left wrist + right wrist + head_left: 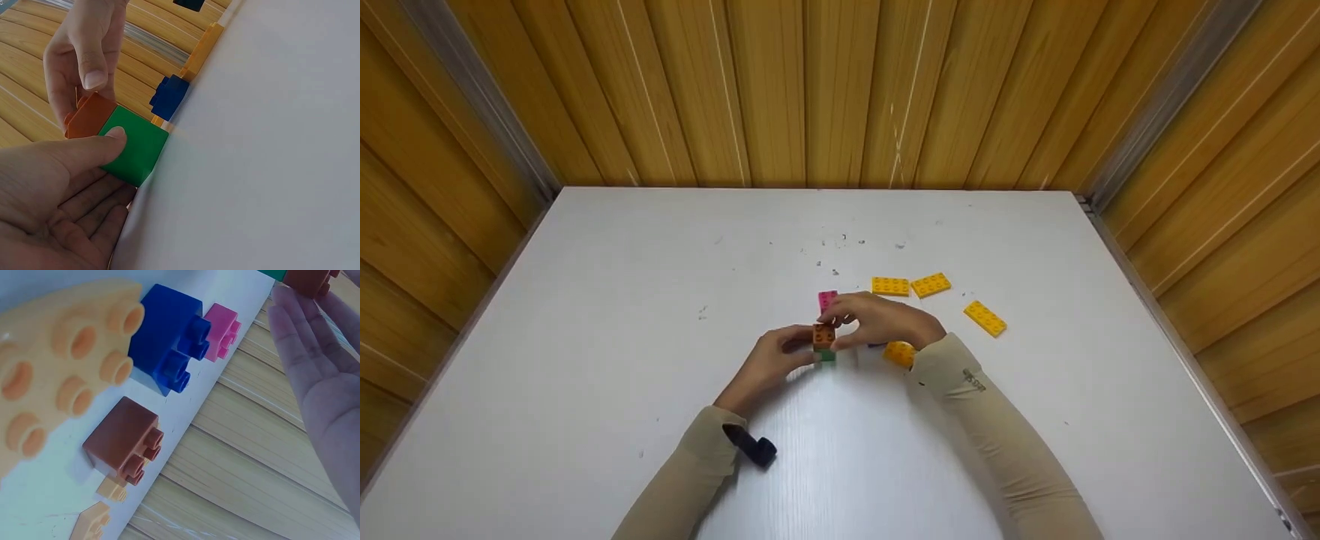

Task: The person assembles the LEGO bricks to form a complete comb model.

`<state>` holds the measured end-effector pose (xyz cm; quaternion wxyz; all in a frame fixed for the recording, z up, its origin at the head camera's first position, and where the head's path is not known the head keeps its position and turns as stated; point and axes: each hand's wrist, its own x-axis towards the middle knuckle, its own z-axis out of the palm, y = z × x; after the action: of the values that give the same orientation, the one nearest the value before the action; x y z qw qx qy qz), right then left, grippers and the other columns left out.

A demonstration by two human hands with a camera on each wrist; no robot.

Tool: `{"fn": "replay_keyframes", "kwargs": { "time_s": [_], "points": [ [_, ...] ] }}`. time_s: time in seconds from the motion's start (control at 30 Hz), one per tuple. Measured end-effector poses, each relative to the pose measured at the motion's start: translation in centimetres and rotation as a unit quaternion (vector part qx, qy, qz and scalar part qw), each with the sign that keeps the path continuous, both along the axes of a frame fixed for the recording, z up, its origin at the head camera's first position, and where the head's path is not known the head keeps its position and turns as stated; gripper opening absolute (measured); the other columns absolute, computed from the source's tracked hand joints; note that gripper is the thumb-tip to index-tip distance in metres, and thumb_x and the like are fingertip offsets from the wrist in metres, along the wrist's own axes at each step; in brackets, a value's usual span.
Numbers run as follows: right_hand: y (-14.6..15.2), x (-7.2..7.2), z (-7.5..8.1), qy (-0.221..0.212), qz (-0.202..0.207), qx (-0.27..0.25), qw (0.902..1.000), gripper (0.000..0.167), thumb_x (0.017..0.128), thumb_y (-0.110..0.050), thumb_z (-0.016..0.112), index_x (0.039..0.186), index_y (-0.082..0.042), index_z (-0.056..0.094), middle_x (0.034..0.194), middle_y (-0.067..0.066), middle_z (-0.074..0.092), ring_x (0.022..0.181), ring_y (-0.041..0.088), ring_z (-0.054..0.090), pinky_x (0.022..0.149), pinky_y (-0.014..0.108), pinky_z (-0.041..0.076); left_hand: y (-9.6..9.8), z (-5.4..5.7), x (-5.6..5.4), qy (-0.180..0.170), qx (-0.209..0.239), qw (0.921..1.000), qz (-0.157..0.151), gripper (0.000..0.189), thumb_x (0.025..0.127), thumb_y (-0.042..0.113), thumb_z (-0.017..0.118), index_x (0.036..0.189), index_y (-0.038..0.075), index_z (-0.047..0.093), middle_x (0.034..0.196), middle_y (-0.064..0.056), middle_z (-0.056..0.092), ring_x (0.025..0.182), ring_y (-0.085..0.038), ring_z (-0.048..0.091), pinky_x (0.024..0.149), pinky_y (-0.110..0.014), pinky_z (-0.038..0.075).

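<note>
A brown brick [824, 335] sits on top of a green brick [826, 355], studs up. My left hand [771, 364] grips this stack from the left; its thumb lies flat across the green brick [138, 147] in the left wrist view. Above it, my right hand [885, 321] holds the brown brick [90, 116], its fingers reaching behind and its thumb tip at the near corner. Seen from the right wrist, the right hand's palm [332, 391] faces the brown brick's studs. A pink brick [827, 299] stands just beyond the stack.
Several yellow plates lie right of the hands: two at the back [891, 286], one farther right [985, 319], one by the right wrist [899, 353]. A blue brick [169, 337] and another brown brick [122, 439] stand beneath the right hand. Wood-panelled walls border the white table [585, 337].
</note>
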<state>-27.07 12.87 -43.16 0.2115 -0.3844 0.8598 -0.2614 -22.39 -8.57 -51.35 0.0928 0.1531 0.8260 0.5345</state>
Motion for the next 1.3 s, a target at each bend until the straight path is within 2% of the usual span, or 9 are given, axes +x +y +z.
{"fn": "replay_keyframes", "kwargs": {
  "time_s": [0.3,0.5,0.7,0.9,0.97,1.2,1.3],
  "points": [
    [1.2,-0.3,0.3,-0.007,-0.022,0.0,0.9997,0.042,0.088,-0.025,0.07,0.126,-0.008,0.062,0.125,0.011,0.06,0.115,0.034,0.056,0.101,0.05,0.047,0.0,-0.1,0.1,-0.023,-0.003,0.9997,0.006,0.044,0.088,0.013,0.069,0.13,0.011,0.059,0.127,-0.007,0.064,0.122,-0.025,0.057,0.109,-0.043,0.041],
    [2.3,-1.0,0.7,-0.002,-0.036,0.007,0.9993,0.044,0.089,-0.026,0.07,0.128,-0.007,0.061,0.126,0.014,0.06,0.116,0.033,0.055,0.102,0.05,0.046,0.0,0.2,0.2,-0.04,-0.007,0.9991,0.013,0.045,0.089,0.015,0.068,0.132,0.012,0.058,0.129,-0.006,0.063,0.125,-0.024,0.055,0.111,-0.044,0.039],
    [3.5,-1.5,1.1,-0.01,-0.055,0.015,0.9983,0.043,0.089,-0.024,0.069,0.128,-0.007,0.061,0.126,0.014,0.06,0.118,0.034,0.055,0.1,0.048,0.048,-0.2,0.2,0.1,-0.047,0.008,0.9988,0.01,0.046,0.089,0.015,0.068,0.133,0.011,0.057,0.129,-0.006,0.062,0.125,-0.024,0.055,0.112,-0.043,0.038],
    [4.9,-1.7,1.1,-0.025,-0.064,0.01,0.9976,0.045,0.088,-0.022,0.07,0.129,-0.005,0.06,0.123,0.017,0.061,0.107,0.031,0.06,0.094,0.041,0.053,-0.2,0.0,0.0,-0.059,0.027,0.9979,0.007,0.046,0.088,0.013,0.067,0.133,0.01,0.056,0.129,-0.006,0.062,0.125,-0.022,0.055,0.111,-0.041,0.039],
    [5.5,-1.7,1.0,-0.029,-0.067,0.015,0.9972,0.046,0.088,-0.022,0.07,0.13,-0.005,0.059,0.121,0.017,0.061,0.103,0.027,0.061,0.093,0.04,0.054,-0.2,-0.1,0.0,-0.059,0.021,0.998,0.01,0.047,0.088,0.014,0.067,0.133,0.01,0.056,0.129,-0.006,0.062,0.125,-0.022,0.055,0.111,-0.041,0.039],
    [7.2,-1.6,0.7,-0.036,-0.077,0.041,0.9956,0.043,0.088,-0.02,0.071,0.127,-0.005,0.06,0.11,0.009,0.066,0.097,0.02,0.06,0.098,0.042,0.051,-0.1,-0.2,-0.1,-0.054,0.007,0.9984,0.014,0.047,0.088,0.014,0.068,0.134,0.01,0.056,0.13,-0.006,0.062,0.126,-0.023,0.054,0.112,-0.04,0.038],
    [7.7,-1.5,0.5,-0.042,-0.085,0.055,0.994,0.039,0.087,-0.02,0.072,0.122,-0.008,0.063,0.11,0.006,0.066,0.098,0.019,0.06,0.098,0.041,0.051,0.0,-0.2,-0.1,-0.05,0.0,0.9986,0.015,0.047,0.088,0.015,0.068,0.134,0.011,0.056,0.13,-0.006,0.062,0.126,-0.023,0.054,0.112,-0.041,0.037]
  ]
}}
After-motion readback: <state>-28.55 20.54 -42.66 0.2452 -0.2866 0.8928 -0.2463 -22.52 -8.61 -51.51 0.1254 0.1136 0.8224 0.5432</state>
